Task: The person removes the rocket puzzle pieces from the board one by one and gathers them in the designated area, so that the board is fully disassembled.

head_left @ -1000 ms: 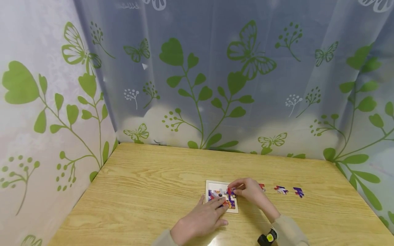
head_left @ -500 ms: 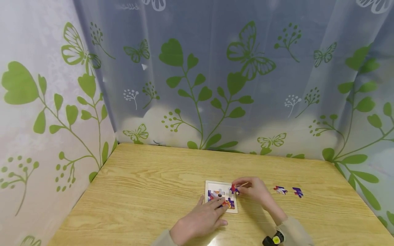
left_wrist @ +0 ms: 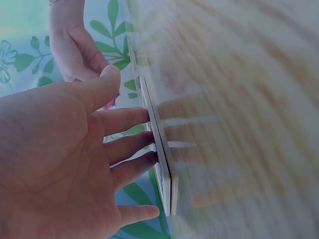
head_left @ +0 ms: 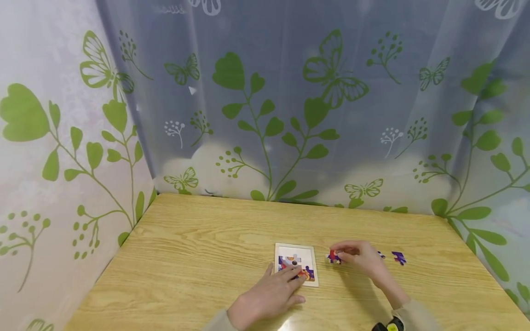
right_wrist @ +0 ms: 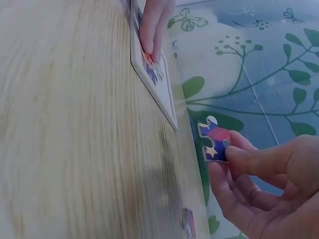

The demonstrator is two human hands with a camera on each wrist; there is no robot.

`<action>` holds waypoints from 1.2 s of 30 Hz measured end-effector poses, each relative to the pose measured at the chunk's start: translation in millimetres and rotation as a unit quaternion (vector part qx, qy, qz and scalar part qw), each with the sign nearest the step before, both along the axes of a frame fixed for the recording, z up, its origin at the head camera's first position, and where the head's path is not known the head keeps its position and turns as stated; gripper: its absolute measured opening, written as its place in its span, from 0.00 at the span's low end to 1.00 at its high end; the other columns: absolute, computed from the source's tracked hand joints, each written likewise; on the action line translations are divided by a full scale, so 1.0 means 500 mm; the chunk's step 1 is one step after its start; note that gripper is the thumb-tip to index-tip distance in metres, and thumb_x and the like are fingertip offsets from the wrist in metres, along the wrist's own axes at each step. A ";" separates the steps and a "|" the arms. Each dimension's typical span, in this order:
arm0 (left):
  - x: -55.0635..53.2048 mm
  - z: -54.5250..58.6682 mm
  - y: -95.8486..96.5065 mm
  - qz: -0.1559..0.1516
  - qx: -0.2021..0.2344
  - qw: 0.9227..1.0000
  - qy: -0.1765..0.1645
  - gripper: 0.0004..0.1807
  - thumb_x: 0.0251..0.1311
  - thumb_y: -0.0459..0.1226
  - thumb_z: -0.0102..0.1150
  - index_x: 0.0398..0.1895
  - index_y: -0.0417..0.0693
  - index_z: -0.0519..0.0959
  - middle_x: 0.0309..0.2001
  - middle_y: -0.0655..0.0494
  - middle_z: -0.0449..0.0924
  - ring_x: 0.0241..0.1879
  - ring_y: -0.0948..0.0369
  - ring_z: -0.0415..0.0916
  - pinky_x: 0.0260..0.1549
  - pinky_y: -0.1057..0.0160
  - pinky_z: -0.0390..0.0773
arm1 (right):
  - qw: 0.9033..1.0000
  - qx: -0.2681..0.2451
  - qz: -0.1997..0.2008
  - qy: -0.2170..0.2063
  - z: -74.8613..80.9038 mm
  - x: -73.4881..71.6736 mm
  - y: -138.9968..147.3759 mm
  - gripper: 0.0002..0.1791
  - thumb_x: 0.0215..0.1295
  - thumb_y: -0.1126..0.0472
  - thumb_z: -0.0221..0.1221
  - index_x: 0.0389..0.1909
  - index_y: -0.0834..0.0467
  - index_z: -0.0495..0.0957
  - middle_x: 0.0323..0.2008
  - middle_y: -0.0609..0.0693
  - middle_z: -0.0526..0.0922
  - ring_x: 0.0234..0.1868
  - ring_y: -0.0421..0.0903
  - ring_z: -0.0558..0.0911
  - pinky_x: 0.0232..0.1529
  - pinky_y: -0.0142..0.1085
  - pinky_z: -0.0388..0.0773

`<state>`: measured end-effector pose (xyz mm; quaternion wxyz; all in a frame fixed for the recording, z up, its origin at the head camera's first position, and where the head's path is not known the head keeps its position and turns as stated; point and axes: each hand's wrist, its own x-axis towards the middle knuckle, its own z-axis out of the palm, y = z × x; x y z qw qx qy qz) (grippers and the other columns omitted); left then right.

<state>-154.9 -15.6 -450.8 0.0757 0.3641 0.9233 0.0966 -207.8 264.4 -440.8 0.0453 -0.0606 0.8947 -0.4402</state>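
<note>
My right hand [head_left: 366, 261] pinches a jigsaw puzzle piece [right_wrist: 215, 141] between thumb and fingers, clear of the table. The piece is blue and red with a yellow star. To its left lies a white-framed puzzle board [head_left: 295, 246], partly filled with purple, red and orange pieces. Across the board's lower part my left hand [head_left: 271, 292] rests with straight, spread fingers, its fingertips [left_wrist: 144, 159] on the board, hiding some of the picture. From the left wrist view the board [left_wrist: 162, 152] appears edge-on as a thin slab.
A loose purple puzzle piece [head_left: 399, 258] lies on the wooden table [head_left: 198, 248] at the right. Another loose piece [head_left: 381, 254] shows just past the right hand, mostly hidden by it. A curtain [head_left: 265, 101] with green leaves and butterflies stands behind the table.
My right hand has moved right, off the board's upper right corner, carrying the puzzle piece with it. The left hand has stayed on the board.
</note>
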 end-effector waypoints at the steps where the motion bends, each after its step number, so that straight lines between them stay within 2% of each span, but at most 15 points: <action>1: 0.000 0.000 0.000 0.000 0.000 1.000 0.001 0.32 0.75 0.58 0.43 0.76 0.57 0.66 0.78 0.58 0.58 0.77 0.58 0.56 0.72 0.37 0.57 | 1.000 -0.002 -0.004 -0.004 0.001 0.002 0.007 0.11 0.69 0.66 0.62 0.50 0.62 0.86 0.47 0.58 0.88 0.40 0.44 0.85 0.38 0.38 0.85; 9: 0.000 0.000 0.000 0.001 0.000 1.000 0.004 0.32 0.75 0.58 0.44 0.76 0.58 0.66 0.78 0.59 0.58 0.77 0.58 0.56 0.72 0.37 0.58 | 0.999 -0.021 -0.019 -0.020 0.013 0.018 0.063 0.13 0.71 0.65 0.61 0.53 0.64 0.85 0.51 0.60 0.86 0.42 0.47 0.86 0.42 0.42 0.86; 16: -0.001 -0.003 0.000 -0.002 0.000 1.000 0.013 0.31 0.75 0.58 0.44 0.75 0.57 0.67 0.78 0.58 0.59 0.76 0.59 0.57 0.71 0.37 0.60 | 0.999 -0.012 -0.031 -0.020 0.011 0.029 0.114 0.15 0.72 0.65 0.60 0.55 0.67 0.82 0.50 0.62 0.86 0.41 0.41 0.86 0.41 0.38 0.86; 24: -0.002 0.000 0.002 0.004 0.000 1.000 0.001 0.31 0.75 0.57 0.43 0.76 0.57 0.66 0.78 0.59 0.58 0.77 0.59 0.56 0.72 0.37 0.58 | 0.999 -0.016 -0.032 -0.010 -0.001 0.042 0.180 0.17 0.72 0.64 0.60 0.55 0.71 0.80 0.49 0.64 0.86 0.38 0.36 0.85 0.40 0.36 0.86; 26: -0.003 0.000 0.002 0.004 0.000 1.000 -0.001 0.32 0.75 0.58 0.42 0.76 0.58 0.66 0.78 0.59 0.57 0.77 0.58 0.56 0.72 0.37 0.58 | 0.999 0.000 -0.039 -0.007 -0.002 0.046 0.195 0.16 0.72 0.64 0.60 0.55 0.71 0.81 0.49 0.64 0.86 0.37 0.35 0.83 0.39 0.34 0.85; 30: -0.003 -0.001 0.003 0.003 -0.001 1.000 -0.003 0.32 0.75 0.58 0.42 0.77 0.58 0.65 0.78 0.59 0.57 0.77 0.58 0.55 0.72 0.37 0.57 | 0.998 0.039 -0.046 -0.006 -0.001 0.052 0.226 0.16 0.72 0.63 0.61 0.54 0.70 0.82 0.57 0.71 0.80 0.37 0.33 0.83 0.37 0.33 0.84; 32: -0.003 -0.001 0.003 0.003 -0.001 1.000 -0.003 0.32 0.75 0.58 0.42 0.77 0.57 0.65 0.78 0.59 0.57 0.77 0.58 0.55 0.72 0.37 0.57 | 0.997 0.057 -0.047 -0.013 0.000 0.052 0.242 0.17 0.73 0.62 0.60 0.54 0.70 0.82 0.58 0.72 0.79 0.37 0.35 0.83 0.36 0.33 0.83; 36: -0.002 0.001 0.003 0.002 -0.002 1.000 -0.003 0.32 0.75 0.58 0.41 0.77 0.57 0.65 0.78 0.58 0.57 0.77 0.58 0.55 0.72 0.37 0.57 | 0.996 0.059 -0.049 -0.035 -0.002 0.051 0.273 0.17 0.74 0.63 0.58 0.55 0.73 0.80 0.49 0.65 0.85 0.35 0.37 0.83 0.34 0.33 0.82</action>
